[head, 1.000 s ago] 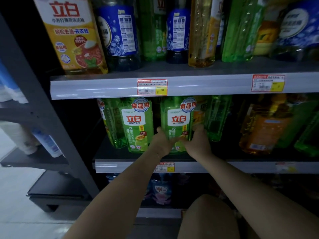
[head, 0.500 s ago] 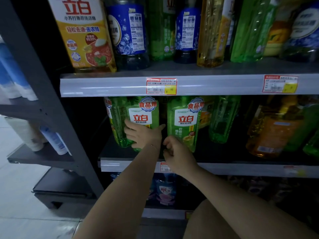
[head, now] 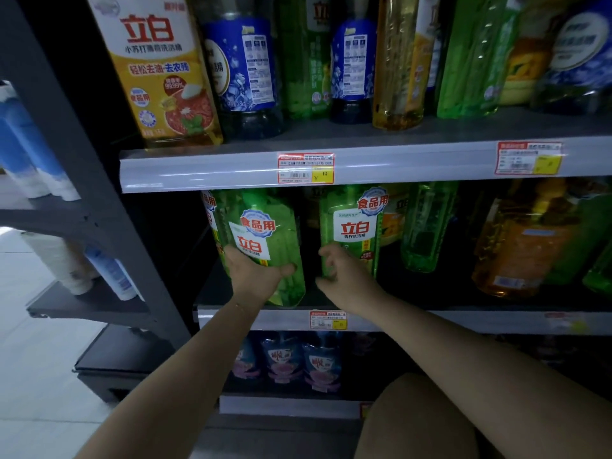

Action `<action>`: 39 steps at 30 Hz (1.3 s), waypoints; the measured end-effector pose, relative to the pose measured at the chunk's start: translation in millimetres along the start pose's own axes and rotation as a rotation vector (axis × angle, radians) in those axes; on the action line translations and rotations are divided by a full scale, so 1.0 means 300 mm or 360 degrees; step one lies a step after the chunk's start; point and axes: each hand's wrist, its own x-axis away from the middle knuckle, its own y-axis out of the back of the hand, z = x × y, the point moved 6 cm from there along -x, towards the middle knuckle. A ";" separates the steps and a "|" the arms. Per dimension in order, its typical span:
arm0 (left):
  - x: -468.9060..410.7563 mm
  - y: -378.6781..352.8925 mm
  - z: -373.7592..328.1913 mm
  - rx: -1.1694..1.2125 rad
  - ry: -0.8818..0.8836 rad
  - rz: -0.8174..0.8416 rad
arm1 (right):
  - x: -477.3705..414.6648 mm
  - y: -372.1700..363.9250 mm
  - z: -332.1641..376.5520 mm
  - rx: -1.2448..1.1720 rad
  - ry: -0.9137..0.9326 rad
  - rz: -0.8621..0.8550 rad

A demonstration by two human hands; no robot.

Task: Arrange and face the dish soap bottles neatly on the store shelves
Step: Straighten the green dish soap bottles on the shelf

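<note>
Two green dish soap bottles stand at the front of the middle shelf (head: 463, 321). My left hand (head: 253, 273) grips the lower part of the left green bottle (head: 271, 236), which is tilted with its label slanted. The right green bottle (head: 352, 226) stands upright, its label facing me. My right hand (head: 341, 276) is at that bottle's lower left side, fingers curled and apart; whether they touch it I cannot tell. Behind the left bottle another green bottle (head: 215, 220) shows partly.
The top shelf (head: 397, 160) carries yellow, blue and green bottles. Right on the middle shelf stand a plain green bottle (head: 427, 226) and an orange bottle (head: 516, 246). Blue-pink pouches (head: 298, 362) sit below. A grey upright (head: 82, 180) flanks the left; my knee (head: 414, 422) is low right.
My left hand has closed on the left green bottle and tipped it, turning its label. My right hand moved up from the shelf edge to the right bottle's lower side. The camera came closer.
</note>
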 end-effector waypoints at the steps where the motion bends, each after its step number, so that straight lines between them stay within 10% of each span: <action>1: 0.013 0.015 0.003 0.0039 -0.0019 0.0015 | -0.005 -0.011 0.015 -0.0060 -0.0015 0.0041; 24: 0.124 0.176 0.047 0.0231 -0.0130 -0.0238 | -0.092 -0.289 0.145 -0.0031 0.0198 0.0239; 30: 0.097 0.146 0.034 -0.0245 -0.0381 0.0029 | -0.089 -0.269 0.125 -0.0219 0.0085 0.0136; 39: -0.004 0.253 0.022 -0.0002 -0.0140 0.0569 | -0.087 -0.267 0.149 -0.0440 0.0054 0.0178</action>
